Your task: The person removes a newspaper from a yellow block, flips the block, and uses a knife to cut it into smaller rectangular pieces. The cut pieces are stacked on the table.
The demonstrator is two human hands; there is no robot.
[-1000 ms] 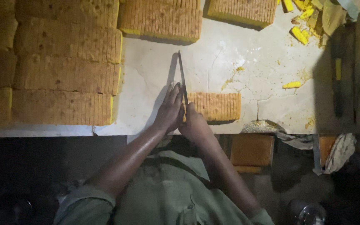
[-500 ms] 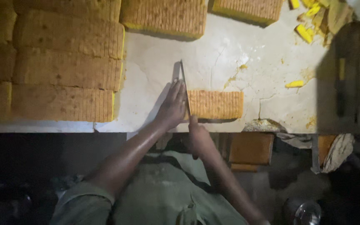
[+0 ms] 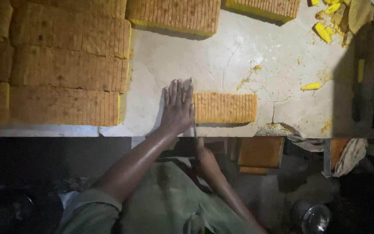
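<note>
A ridged brown-and-yellow cake block (image 3: 225, 108) lies near the front edge of the pale cracked table (image 3: 239, 56). My left hand (image 3: 177, 108) rests flat, fingers straight, against the block's left end. A long thin knife blade (image 3: 192, 113) stands along that same end, between my palm and the cake. My right hand (image 3: 205, 158) is below the table edge, closed on the knife's handle, pulled back toward my body.
Large cake slabs (image 3: 66, 71) are stacked on the left, and more slabs (image 3: 174, 15) lie along the far side. Yellow cake scraps (image 3: 325, 21) are scattered at the far right. Dark tools (image 3: 358, 82) lie at the right. A metal cup (image 3: 311, 216) sits on the floor.
The knife has been drawn back toward me through the block's left end. My right hand dropped from the table edge to below it. My left hand flattened against the cake.
</note>
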